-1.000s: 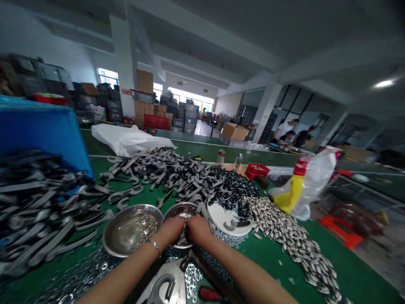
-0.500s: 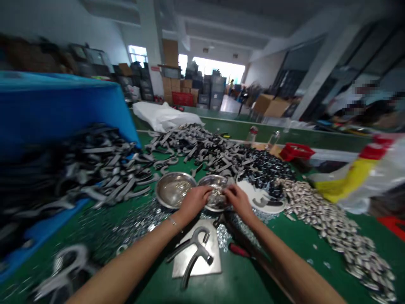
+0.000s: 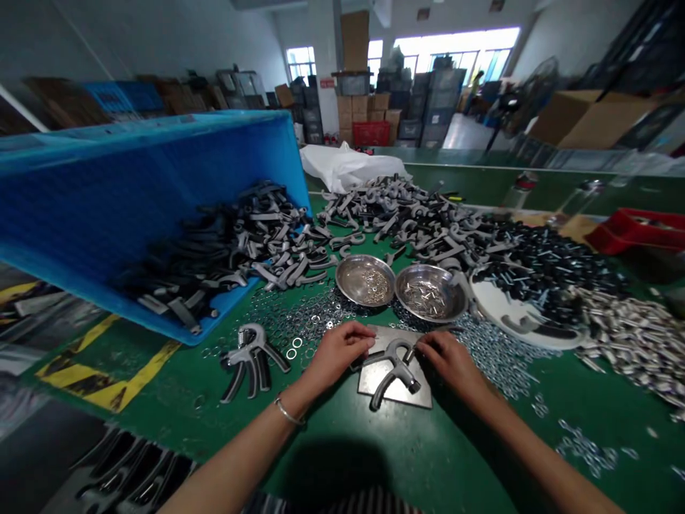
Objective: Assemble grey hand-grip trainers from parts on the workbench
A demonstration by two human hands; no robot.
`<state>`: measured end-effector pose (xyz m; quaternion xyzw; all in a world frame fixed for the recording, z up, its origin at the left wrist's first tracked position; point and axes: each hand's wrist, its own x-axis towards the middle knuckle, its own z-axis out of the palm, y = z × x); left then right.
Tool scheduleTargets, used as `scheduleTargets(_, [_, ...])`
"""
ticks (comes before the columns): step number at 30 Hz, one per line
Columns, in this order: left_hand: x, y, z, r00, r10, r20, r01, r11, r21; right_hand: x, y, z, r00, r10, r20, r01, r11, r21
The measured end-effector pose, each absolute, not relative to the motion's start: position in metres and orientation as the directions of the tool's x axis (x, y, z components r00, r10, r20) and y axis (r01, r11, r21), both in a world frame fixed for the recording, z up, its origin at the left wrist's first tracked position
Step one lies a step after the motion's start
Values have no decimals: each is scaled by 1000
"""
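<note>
A grey hand-gripper frame [image 3: 392,364] lies on a small steel plate [image 3: 417,391] on the green table. My left hand [image 3: 338,352] rests its curled fingers on the plate's left edge, against the frame's left arm. My right hand [image 3: 448,359] pinches at the frame's right end, fingers closed; what they hold is too small to name. Just beyond the plate stand two steel bowls: the left bowl [image 3: 365,279] holds washers, the right bowl [image 3: 431,291] holds small pins. An assembled hand gripper [image 3: 249,357] lies to the left.
A tipped blue crate [image 3: 133,193] spills grey handle parts [image 3: 235,243] at left. More grey parts [image 3: 407,214], black screws [image 3: 540,268], silver sleeves [image 3: 626,335], loose washers [image 3: 292,325] and a white plate [image 3: 508,314] crowd the table. A red tray [image 3: 636,230] sits far right.
My view tipped down and left. Both hands drew back from the pin bowl toward me and came down on the frame lying on the steel plate.
</note>
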<state>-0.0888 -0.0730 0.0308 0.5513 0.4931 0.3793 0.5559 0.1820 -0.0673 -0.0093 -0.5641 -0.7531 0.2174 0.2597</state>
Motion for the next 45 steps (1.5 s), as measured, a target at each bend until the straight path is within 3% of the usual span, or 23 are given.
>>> scheduleTargets(4, [-83, -80, 19, 196, 973, -118, 162, 87, 983, 179, -67, -6, -309, 935, 176, 793, 355, -495])
scheduleTargets(7, [-70, -79, 14, 244, 969, 51, 349, -137, 927, 173, -65, 0, -428, 887, 175, 805, 462, -373])
scheduleTargets(10, [-53, -76, 7, 337, 925, 175, 514, -337, 789, 171, -61, 9, -515, 843, 152, 792, 537, -291])
scheduleTargets(12, [-45, -73, 0, 360, 916, 175, 601, -372, 707, 181, -62, 15, -499, 852, 157, 824, 522, -218])
scheduleTargets(15, [-38, -71, -8, 368, 917, 151, 685, -377, 624, 211, -72, 16, -394, 905, 158, 918, 396, 23])
scheduleTargets(18, [-36, -69, -10, 409, 895, 177, 742, -440, 505, 241, -86, 9, -307, 951, 45, 938, 294, 183])
scheduleTargets(21, [-36, -66, -6, 596, 774, 216, 728, -633, 263, 256, -95, 2, -252, 968, 1, 964, 251, 87])
scheduleTargets(23, [-36, -67, -2, 721, 666, 194, 656, -745, 120, 257, -100, 4, -211, 976, 48, 972, 215, -98])
scheduleTargets(25, [-37, -73, 2, 769, 620, 158, 618, -784, 68, 252, -107, 10, -172, 984, 52, 927, 179, -329])
scheduleTargets(28, [-39, -90, 5, 697, 702, 145, 688, -712, 139, 240, -123, 22, -170, 985, 4, 828, 146, -542])
scheduleTargets(33, [-39, -112, 3, 544, 826, 146, 769, -561, 307, 225, -137, 35, -230, 972, -49, 841, 173, -513])
scheduleTargets(38, [-37, -112, -10, 389, 910, 145, 763, -406, 503, 210, -138, 51, -259, 966, -10, 771, 201, -604])
scheduleTargets(42, [-38, -112, -19, 323, 934, 150, 758, -350, 551, 193, -136, 49, -330, 942, -63, 799, 243, -549])
scheduleTargets(45, [-39, -110, -18, 342, 927, 153, 744, -367, 558, 198, -138, 42, -294, 942, -163, 706, 100, -701])
